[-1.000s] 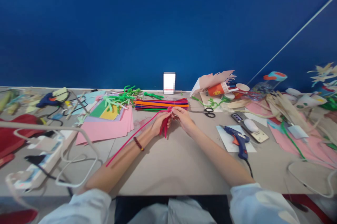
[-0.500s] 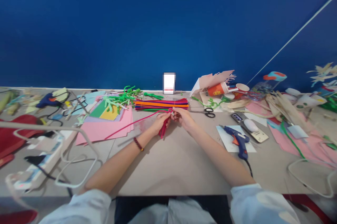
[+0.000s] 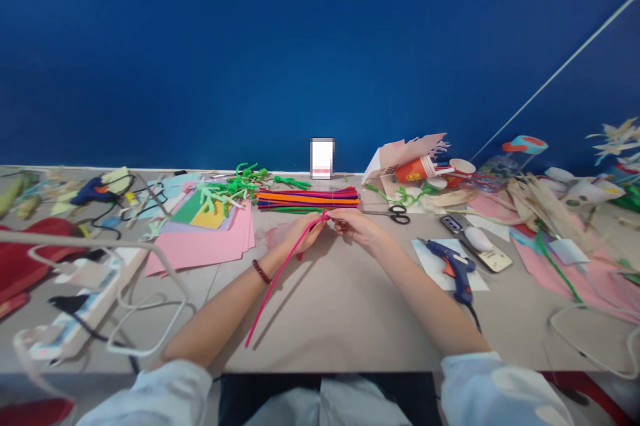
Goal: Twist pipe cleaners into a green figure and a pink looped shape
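My left hand point(image 3: 306, 231) and my right hand point(image 3: 353, 225) meet over the middle of the table, both closed on a pink pipe cleaner point(image 3: 281, 279). A small twist of it shows between my fingertips, and its long free end slants down to the left across my left forearm. A darker red end pokes out below my left hand; the rest there is hidden by the fingers. Just beyond my hands lies a bundle of colored pipe cleaners point(image 3: 307, 199), red, orange, purple and green. Black-handled scissors point(image 3: 399, 215) rest to the right of it.
On the right are a blue glue gun point(image 3: 453, 266) on pale paper and a phone point(image 3: 487, 253) with a white mouse-like object on it. Pink paper sheets point(image 3: 195, 253), green pipe-cleaner shapes point(image 3: 227, 186) and a power strip point(image 3: 90, 303) with cables lie left. Paper cups point(image 3: 415, 170) stand back right.
The pipe cleaner's long free end has swung from pointing left over the pink sheets to pointing down toward the table's front edge. The dark red strands below my left hand are now mostly hidden.
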`<state>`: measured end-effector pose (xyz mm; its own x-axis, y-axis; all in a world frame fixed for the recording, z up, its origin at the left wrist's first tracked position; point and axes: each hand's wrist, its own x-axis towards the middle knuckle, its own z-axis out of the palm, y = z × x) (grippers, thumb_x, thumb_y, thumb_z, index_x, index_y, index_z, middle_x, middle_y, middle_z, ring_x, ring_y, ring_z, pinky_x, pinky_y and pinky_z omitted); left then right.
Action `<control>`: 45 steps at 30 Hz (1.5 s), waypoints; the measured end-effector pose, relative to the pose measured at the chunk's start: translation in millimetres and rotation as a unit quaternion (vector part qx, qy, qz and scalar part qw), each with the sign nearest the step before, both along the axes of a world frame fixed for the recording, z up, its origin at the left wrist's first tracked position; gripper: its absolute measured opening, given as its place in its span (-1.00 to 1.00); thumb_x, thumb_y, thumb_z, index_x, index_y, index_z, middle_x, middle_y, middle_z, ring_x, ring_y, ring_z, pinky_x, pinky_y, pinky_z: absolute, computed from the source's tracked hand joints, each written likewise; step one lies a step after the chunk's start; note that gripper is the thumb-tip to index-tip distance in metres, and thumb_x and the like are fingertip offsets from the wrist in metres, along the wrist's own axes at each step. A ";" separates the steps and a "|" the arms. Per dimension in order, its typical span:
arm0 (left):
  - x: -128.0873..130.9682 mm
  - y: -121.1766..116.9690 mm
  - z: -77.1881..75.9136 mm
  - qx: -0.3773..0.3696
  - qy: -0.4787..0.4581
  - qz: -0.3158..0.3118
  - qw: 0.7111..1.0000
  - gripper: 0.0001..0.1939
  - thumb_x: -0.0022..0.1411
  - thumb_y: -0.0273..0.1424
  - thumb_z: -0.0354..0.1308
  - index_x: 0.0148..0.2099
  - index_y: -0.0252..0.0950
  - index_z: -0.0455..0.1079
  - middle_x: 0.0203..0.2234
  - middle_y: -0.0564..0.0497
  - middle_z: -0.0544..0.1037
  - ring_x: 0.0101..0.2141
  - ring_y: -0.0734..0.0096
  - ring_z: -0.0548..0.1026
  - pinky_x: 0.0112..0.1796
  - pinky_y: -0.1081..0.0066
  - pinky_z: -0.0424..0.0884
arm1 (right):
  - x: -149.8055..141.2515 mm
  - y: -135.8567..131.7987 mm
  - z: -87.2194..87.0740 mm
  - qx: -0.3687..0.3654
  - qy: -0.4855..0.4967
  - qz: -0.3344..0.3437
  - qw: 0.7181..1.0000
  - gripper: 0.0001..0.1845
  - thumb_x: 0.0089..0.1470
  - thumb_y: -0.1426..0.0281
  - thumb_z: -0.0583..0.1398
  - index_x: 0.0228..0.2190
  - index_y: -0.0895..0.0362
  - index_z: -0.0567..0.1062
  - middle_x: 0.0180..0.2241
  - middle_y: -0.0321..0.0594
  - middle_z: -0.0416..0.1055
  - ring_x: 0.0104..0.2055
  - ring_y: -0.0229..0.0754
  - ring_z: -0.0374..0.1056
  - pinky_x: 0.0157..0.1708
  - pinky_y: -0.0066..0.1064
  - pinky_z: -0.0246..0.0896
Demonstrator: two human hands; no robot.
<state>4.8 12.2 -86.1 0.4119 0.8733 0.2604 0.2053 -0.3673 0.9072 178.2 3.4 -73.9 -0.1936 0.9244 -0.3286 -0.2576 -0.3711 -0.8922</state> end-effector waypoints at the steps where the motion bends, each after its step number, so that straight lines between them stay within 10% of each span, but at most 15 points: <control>1: -1.4 0.2 0.0 0.047 0.059 -0.018 0.997 -0.78 0.23 -0.25 0.04 -0.37 -0.26 0.36 -0.46 0.03 0.44 -0.43 0.39 0.37 -0.33 0.43 0.31 | 0.3 -0.1 -0.4 -0.002 0.005 0.001 1.000 -0.66 -0.33 0.28 0.42 -0.59 0.19 0.42 -0.65 -0.38 0.23 -0.61 -0.37 0.13 -0.66 -0.52 0.00; 9: -11.0 7.6 -4.4 0.282 0.301 -0.036 0.910 -0.72 0.34 -0.42 -0.18 -0.25 -0.32 0.36 -0.41 -0.04 0.41 -0.42 0.41 0.35 -0.39 0.43 0.25 | -1.6 -0.3 3.9 -0.022 -0.012 0.022 0.999 -0.61 -0.37 0.25 0.44 -0.59 0.20 0.40 -0.64 -0.38 0.21 -0.61 -0.39 0.08 -0.64 -0.51 -0.06; 32: -19.0 23.5 -22.0 0.427 0.288 -0.022 0.857 -0.80 0.19 -0.56 0.00 -0.16 -0.29 0.37 -0.34 -0.04 0.47 -0.33 0.35 0.39 -0.32 0.38 0.24 | 4.2 -5.7 7.8 0.009 -0.013 0.128 0.992 -0.51 -0.40 0.15 0.45 -0.58 0.19 0.36 -0.66 -0.47 0.05 -0.64 -0.47 -0.14 -0.61 -0.49 -0.33; 37: -17.0 23.6 -22.4 0.400 0.280 -0.029 0.872 -0.82 0.21 -0.55 -0.04 -0.21 -0.29 0.37 -0.36 -0.05 0.46 -0.35 0.35 0.39 -0.32 0.37 0.27 | 1.0 -5.1 7.4 0.002 -0.013 0.111 0.994 -0.51 -0.45 0.18 0.46 -0.59 0.20 0.38 -0.67 -0.47 0.04 -0.64 -0.47 -0.16 -0.61 -0.49 -0.36; 45: -6.0 10.0 -5.4 0.189 0.091 0.001 0.978 -0.78 0.32 -0.38 -0.08 -0.10 -0.28 0.37 -0.22 -0.07 0.50 -0.24 0.39 0.45 -0.20 0.41 0.36 | -2.1 -6.1 15.8 0.028 0.024 0.024 0.999 -0.57 -0.33 0.19 0.42 -0.55 0.17 0.37 -0.68 -0.46 0.03 -0.61 -0.40 -0.05 -0.62 -0.50 -0.19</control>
